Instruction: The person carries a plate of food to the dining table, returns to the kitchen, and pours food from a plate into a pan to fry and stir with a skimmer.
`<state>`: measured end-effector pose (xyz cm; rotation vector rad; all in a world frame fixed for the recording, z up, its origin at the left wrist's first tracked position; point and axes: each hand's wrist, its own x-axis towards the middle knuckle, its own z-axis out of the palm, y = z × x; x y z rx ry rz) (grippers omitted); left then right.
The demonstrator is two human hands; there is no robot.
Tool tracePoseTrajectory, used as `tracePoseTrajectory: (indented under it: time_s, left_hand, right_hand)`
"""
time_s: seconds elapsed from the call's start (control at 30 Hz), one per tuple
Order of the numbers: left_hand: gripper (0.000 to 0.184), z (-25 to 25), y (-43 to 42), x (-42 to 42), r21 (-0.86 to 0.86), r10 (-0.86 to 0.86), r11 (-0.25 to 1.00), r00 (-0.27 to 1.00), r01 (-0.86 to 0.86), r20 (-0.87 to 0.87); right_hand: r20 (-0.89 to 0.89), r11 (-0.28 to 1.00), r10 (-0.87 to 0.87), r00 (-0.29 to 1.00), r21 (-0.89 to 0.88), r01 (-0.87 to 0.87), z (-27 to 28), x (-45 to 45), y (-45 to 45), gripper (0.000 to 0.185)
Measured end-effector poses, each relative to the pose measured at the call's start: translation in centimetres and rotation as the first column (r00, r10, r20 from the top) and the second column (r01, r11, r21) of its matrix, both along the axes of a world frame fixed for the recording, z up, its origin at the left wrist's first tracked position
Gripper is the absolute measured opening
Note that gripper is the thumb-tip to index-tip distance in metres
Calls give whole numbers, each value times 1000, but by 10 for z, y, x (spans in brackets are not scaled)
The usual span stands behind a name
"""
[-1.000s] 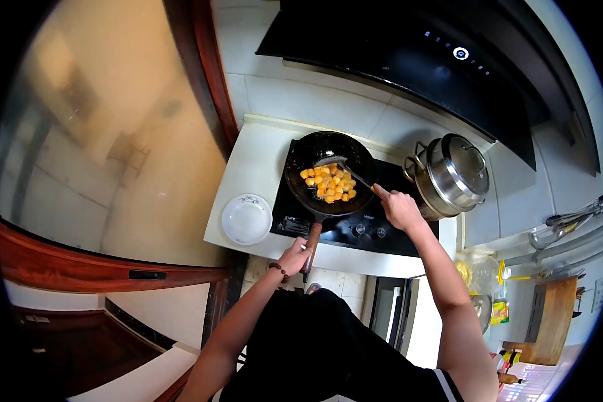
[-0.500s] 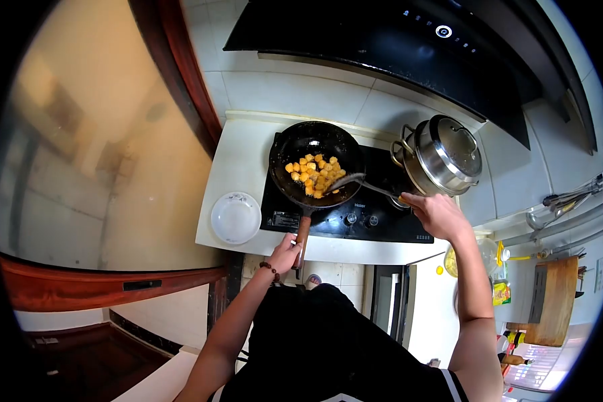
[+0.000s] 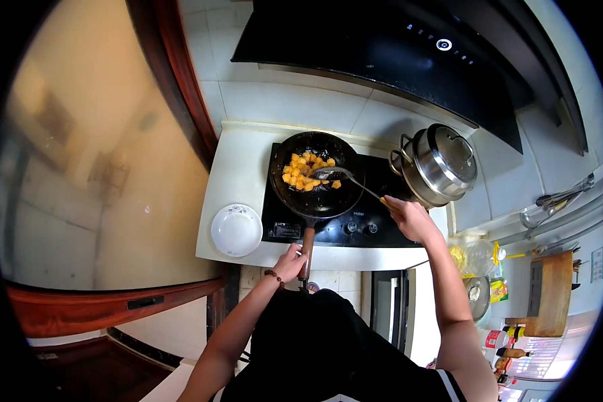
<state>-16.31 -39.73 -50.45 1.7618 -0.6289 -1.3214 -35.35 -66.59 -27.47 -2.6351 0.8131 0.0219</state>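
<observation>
A black wok (image 3: 320, 206) sits on the left part of the black glass stove (image 3: 375, 194). My left hand (image 3: 291, 262) is wrapped round its brown wooden handle (image 3: 307, 248). In my right hand (image 3: 412, 220) is the yellow-ended handle of a metal spatula (image 3: 358, 183), whose head is inside the wok over the golden chunks of food (image 3: 301, 175). The chunks lie in the left and middle of the wok, some partly hidden by the spatula head. A white plate (image 3: 236, 230) rests on the counter left of the stove.
A lidded steel pot (image 3: 439, 167) stands at the stove's right, below the black range hood (image 3: 382, 53). Farther right are a large clear bottle (image 3: 481, 258), a wooden board (image 3: 556, 295) and hanging utensils (image 3: 559, 199). A frosted door panel (image 3: 107, 147) is at the left.
The spatula head has moved left and inward over the food, and my right hand has shifted left with it. The chunks have bunched toward the wok's left side. My left hand keeps its grip.
</observation>
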Motion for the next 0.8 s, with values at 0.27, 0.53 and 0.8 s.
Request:
tracePoseTrajectory:
  time_s: [0.27,0.53,0.8]
  left_hand:
    - [44,6,-5,12,28,-110,993,994,111,-21]
    - [42,-19,-7,21,-57,-190,981,978,185,-84]
    - [35,-22,-5,17,-93,-177,980,984,175,-11]
  right_hand:
    - [230,951,-306,924,39,306,-52,31,16,43]
    - [220,912,-384,897,242,331,-102,41,63,49]
    - [177,946,-322,930,86,311,-74,64,44,50]
